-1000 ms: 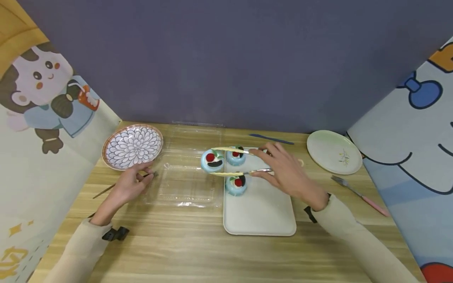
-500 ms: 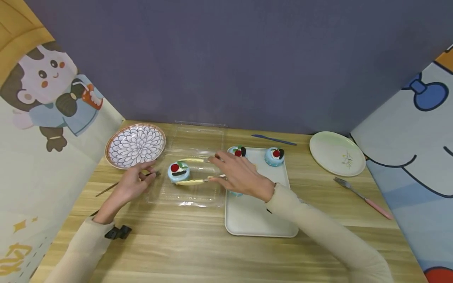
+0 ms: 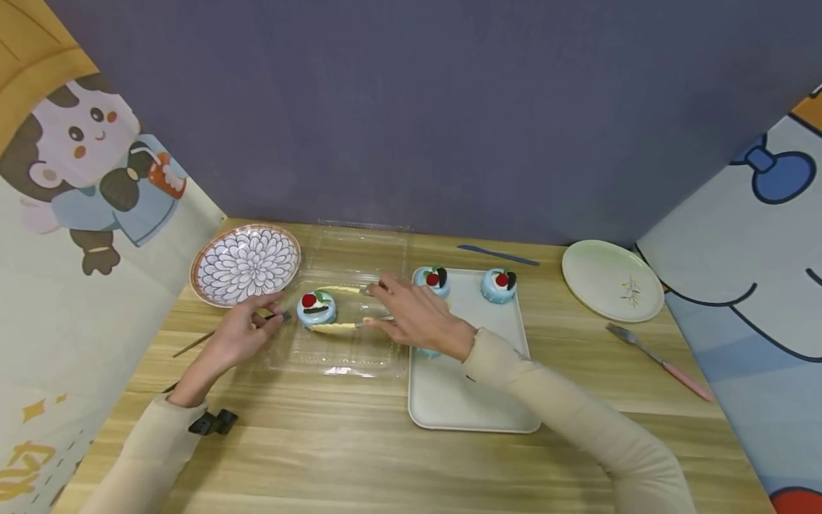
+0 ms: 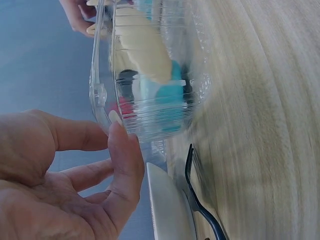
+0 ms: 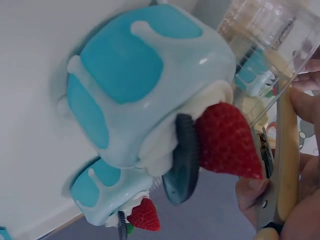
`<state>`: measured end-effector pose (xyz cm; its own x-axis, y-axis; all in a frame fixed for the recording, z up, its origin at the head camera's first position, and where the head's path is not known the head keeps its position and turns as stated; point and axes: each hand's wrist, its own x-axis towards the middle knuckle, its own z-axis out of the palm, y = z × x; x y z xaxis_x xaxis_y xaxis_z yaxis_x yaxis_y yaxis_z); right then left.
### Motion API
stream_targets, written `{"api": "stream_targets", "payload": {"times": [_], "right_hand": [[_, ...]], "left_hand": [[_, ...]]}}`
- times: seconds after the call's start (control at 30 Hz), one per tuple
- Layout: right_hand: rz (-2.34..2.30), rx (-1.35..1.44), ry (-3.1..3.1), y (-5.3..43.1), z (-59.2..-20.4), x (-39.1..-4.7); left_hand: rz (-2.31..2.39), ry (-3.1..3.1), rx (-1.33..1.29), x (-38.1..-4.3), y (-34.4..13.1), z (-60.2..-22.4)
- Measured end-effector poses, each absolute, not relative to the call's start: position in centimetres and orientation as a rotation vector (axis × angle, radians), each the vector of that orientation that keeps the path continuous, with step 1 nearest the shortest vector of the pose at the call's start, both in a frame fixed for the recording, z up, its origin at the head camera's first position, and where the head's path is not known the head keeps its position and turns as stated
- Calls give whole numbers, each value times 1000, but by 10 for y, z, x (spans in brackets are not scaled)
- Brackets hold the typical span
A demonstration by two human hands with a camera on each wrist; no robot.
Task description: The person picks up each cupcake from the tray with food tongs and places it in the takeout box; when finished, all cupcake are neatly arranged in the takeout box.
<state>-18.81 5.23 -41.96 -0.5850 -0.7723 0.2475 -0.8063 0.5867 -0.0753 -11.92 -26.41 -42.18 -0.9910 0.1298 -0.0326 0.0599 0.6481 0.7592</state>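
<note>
Inside the base of the clear container (image 3: 347, 371), toward the side nearest the patterned bowl (image 3: 247, 264), a blue cake (image 3: 316, 311) topped with a strawberry sits upright between the yellow arms of the tongs (image 3: 337, 326). A second ago it was at the container's opposite edge, beside the tray (image 3: 472, 400); since then it has crossed most of the base, and over the last half second it has shifted only slightly farther toward the bowl — which suggests the carry is nearly done and the placing is the step in hand. Whether it bears on the container's floor yet I cannot tell. The right hand (image 3: 420, 310) has come across with it, from over the tray to the container's tray-side edge, thumb and fingers pinching the tongs. On the container's bowl side the left hand (image 3: 240, 330) has stayed put, thumb and finger pinching the rim, apparently to steady it; a dark fork (image 3: 193, 345) lies on the surface (image 3: 308, 442) beneath that hand. Beyond the container's other side, three similar cakes (image 3: 498, 285) remain on the tray — one partly covered by the right hand — so only this one is inside
</note>
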Motion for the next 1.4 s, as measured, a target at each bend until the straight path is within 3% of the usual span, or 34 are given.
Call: {"api": "stream_targets", "payload": {"times": [0.8, 1.4], "right_hand": [[128, 1292, -2657, 52, -413, -177], [109, 1040, -2505, 167, -383, -183]], "left_hand": [[1285, 2775, 124, -120, -264, -427], [1273, 2781, 142, -122, -265, -426]]}}
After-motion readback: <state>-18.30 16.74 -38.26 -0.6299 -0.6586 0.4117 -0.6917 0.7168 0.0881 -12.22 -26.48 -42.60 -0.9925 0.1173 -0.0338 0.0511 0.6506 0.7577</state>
